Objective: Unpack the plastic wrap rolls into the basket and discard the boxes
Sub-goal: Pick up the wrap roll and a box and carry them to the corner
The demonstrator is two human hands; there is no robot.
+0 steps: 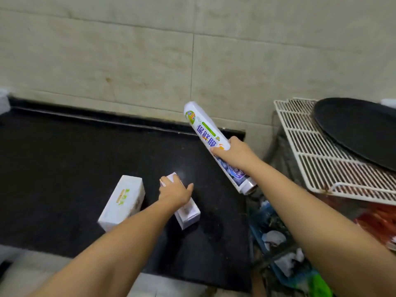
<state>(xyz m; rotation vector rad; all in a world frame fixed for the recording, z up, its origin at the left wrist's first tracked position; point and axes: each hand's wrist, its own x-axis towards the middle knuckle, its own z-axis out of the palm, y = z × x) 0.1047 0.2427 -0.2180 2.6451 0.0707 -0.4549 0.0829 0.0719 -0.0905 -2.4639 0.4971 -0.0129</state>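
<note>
Two hands, right (234,154) gripping box (205,129)

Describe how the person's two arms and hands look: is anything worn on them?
Both forearms are bare; no sleeve shows in the picture. The left hand and right hand wear no gloves, and no watch, ring or bracelet shows on them.

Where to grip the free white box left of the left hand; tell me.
Grip the white box across its long narrow sides near the middle, coming from above. It lies flat on the black counter, top face clear, with a gap beside the left hand.
</note>
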